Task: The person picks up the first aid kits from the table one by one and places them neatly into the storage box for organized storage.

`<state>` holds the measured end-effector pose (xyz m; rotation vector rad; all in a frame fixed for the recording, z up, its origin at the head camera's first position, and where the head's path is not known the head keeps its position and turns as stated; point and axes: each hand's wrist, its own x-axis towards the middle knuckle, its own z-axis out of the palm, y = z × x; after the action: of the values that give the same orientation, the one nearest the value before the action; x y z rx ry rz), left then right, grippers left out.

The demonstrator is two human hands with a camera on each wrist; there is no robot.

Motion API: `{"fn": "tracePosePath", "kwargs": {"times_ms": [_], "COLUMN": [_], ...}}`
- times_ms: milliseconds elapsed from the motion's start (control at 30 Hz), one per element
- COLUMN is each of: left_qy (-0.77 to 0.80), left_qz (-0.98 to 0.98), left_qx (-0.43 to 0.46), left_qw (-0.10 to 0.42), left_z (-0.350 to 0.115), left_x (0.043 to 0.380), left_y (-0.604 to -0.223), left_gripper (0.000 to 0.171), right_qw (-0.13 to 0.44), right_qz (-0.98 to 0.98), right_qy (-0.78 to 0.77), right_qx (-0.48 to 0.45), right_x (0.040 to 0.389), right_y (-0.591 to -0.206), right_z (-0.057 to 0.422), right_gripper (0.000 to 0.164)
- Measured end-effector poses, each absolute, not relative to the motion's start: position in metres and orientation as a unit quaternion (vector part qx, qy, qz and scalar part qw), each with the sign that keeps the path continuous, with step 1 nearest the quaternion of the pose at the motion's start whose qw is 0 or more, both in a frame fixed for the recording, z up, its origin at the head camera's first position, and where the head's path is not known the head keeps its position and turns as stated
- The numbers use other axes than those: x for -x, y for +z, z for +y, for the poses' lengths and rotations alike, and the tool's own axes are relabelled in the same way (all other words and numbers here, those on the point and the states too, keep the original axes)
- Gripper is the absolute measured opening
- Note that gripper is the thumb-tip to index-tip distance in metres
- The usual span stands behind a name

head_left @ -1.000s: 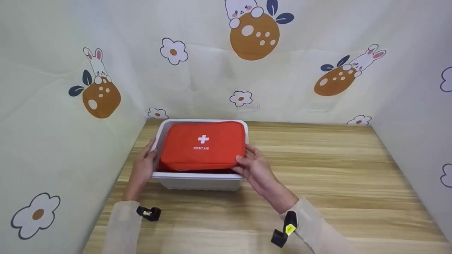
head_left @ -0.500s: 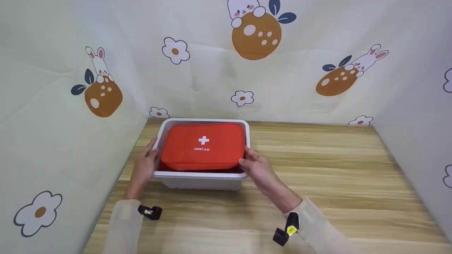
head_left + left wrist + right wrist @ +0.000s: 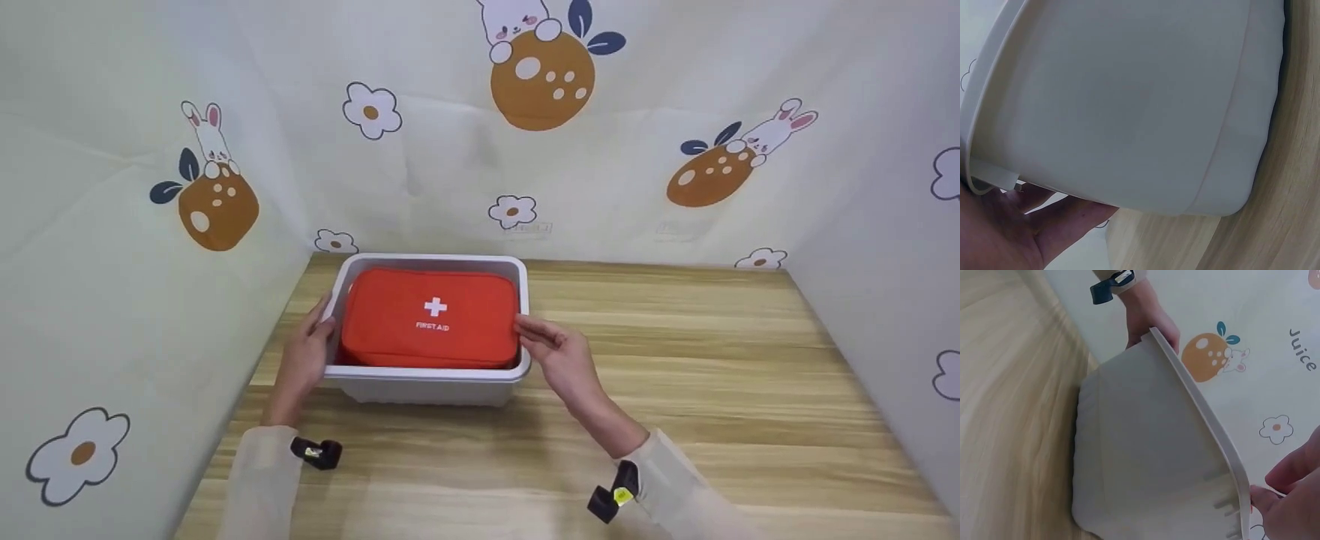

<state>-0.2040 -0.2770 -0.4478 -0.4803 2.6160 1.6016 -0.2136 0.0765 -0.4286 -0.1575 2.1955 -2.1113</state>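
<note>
A red first aid pouch (image 3: 433, 330) with a white cross lies flat inside a light grey plastic bin (image 3: 427, 373), its top near rim height. At the bin's left side my left hand (image 3: 304, 360) grips the wall, thumb over the rim and fingers outside, as the left wrist view of the hand (image 3: 1022, 230) also shows. My right hand (image 3: 562, 360) is at the right rim. Its extended fingertips touch the rim or the pouch's right edge; which one I cannot tell. In the right wrist view only a sliver of red shows beside the right hand (image 3: 1294, 495).
The bin stands on a wood-grain table (image 3: 675, 390), near its back left corner. Pale curtains (image 3: 420, 165) printed with rabbits, oranges and flowers enclose the left, back and right. A small black camera sits on each wrist (image 3: 319, 453).
The pouch has sunk lower and flatter into the bin. My right hand has let go of its front right corner and drawn slightly right. My left hand stays on the bin.
</note>
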Motion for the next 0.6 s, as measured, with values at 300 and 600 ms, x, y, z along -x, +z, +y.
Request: {"fn": "tracePosePath", "kwargs": {"times_ms": [300, 600], "left_qy": [0.457, 0.350], "left_qz": [0.874, 0.925], "left_qx": [0.158, 0.144], "left_qw": [0.039, 0.025], "left_z": [-0.281, -0.280], "left_x": [0.204, 0.211], "left_y": [-0.439, -0.398], "left_gripper": [0.054, 0.064], "right_qw": [0.028, 0.019], "right_qz": [0.718, 0.716], "right_qy": [-0.694, -0.697], "right_qx": [0.045, 0.033], "right_x": [0.218, 0.230], "right_y": [-0.436, -0.442], "right_z": [0.095, 0.115], "right_gripper": [0.025, 0.026]}}
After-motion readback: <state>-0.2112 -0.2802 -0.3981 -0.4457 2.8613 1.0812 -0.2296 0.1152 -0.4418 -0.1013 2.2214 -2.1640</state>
